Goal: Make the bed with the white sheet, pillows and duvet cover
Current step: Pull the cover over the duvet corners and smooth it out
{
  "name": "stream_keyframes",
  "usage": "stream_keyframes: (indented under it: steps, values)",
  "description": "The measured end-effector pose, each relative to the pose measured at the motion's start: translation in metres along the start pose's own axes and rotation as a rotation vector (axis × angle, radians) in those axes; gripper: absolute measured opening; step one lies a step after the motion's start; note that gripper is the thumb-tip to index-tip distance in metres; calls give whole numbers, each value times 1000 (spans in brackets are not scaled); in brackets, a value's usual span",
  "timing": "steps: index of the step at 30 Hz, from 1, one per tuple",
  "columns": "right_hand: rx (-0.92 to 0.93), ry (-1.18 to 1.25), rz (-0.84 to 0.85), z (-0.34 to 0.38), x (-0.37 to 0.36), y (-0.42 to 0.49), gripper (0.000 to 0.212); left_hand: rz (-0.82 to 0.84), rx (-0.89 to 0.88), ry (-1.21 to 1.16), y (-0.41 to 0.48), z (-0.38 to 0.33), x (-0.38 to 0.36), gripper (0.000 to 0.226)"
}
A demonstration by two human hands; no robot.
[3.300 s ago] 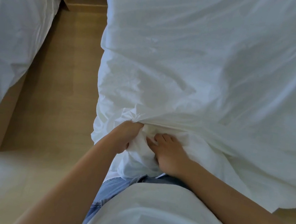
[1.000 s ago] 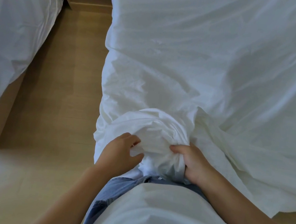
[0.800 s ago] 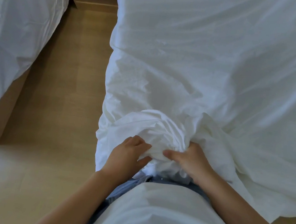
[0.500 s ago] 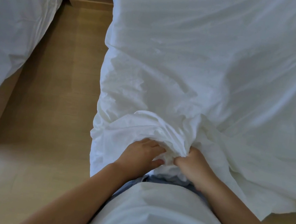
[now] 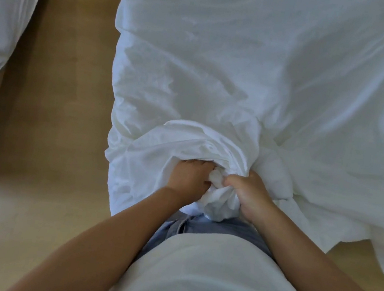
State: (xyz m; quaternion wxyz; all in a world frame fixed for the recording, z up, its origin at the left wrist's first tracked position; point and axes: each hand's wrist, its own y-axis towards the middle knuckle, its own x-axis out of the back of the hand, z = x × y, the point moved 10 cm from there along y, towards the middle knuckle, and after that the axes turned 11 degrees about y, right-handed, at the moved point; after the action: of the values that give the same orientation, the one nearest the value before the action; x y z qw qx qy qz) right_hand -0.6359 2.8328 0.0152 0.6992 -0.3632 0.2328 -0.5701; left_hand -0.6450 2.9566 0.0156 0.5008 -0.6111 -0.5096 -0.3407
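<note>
At the near edge of the bed (image 5: 298, 61), a person's left hand (image 5: 187, 178) and right hand (image 5: 250, 195) each clutch a fistful of the white duvet cover (image 5: 211, 145), bunched between and above both fists.

The white duvet cover (image 5: 258, 75) lies spread over the bed in front of me, wrinkled all over, its near edge hanging off the foot of the bed. At that near edge the cloth is bunched into a thick wad of folds (image 5: 211, 145), gathered tight and creased, with a loose tail of fabric drooping below it against my waist.
</note>
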Motion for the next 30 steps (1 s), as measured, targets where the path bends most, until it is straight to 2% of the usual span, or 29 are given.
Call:
stream_keyframes:
  steps: [1,3,6,8,10,12,13,15,18,20,22,24,25,27,28,29,30]
  values:
    - [9,48,18,2,0,-2,27,-28,34,-43,-1,3,9,29]
    - [76,175,110,14,-9,-7,23,-104,68,-120,-9,9,37,29]
    - [185,202,268,37,-40,-16,18,-386,107,-170,-31,39,116,13]
    - [263,103,315,48,-70,-24,10,-488,310,-166,-48,100,157,28]
    - [303,84,313,52,-93,-30,4,-500,602,-168,-81,180,175,27]
    - [304,106,273,48,-100,-28,8,-465,823,-71,-129,242,177,23]
    - [300,101,267,45,-102,-27,8,-418,854,-1,-146,254,173,24]
    - [252,58,301,33,-108,-23,6,-340,828,71,-165,252,158,27]
    - [107,-26,403,6,-126,-21,14,-366,888,22,-184,248,134,16]
    - [34,-88,469,-8,-136,-23,20,-346,871,143,-188,236,123,32]
    - [-11,-103,504,-20,-139,-24,22,-276,761,276,-181,220,111,41]
    - [-66,-94,540,-34,-141,-30,27,-182,625,316,-172,207,98,33]
    - [-106,-56,556,-43,-142,-33,37,-162,531,308,-171,199,95,29]
    - [-192,80,564,-61,-144,-37,56,-201,303,276,-181,181,102,29]
    - [-215,132,564,-67,-146,-39,58,-216,242,274,-197,182,106,33]
    - [-217,153,547,-74,-147,-40,57,-190,238,275,-217,192,104,36]
    - [-212,146,510,-82,-146,-43,55,-95,293,282,-242,212,89,38]
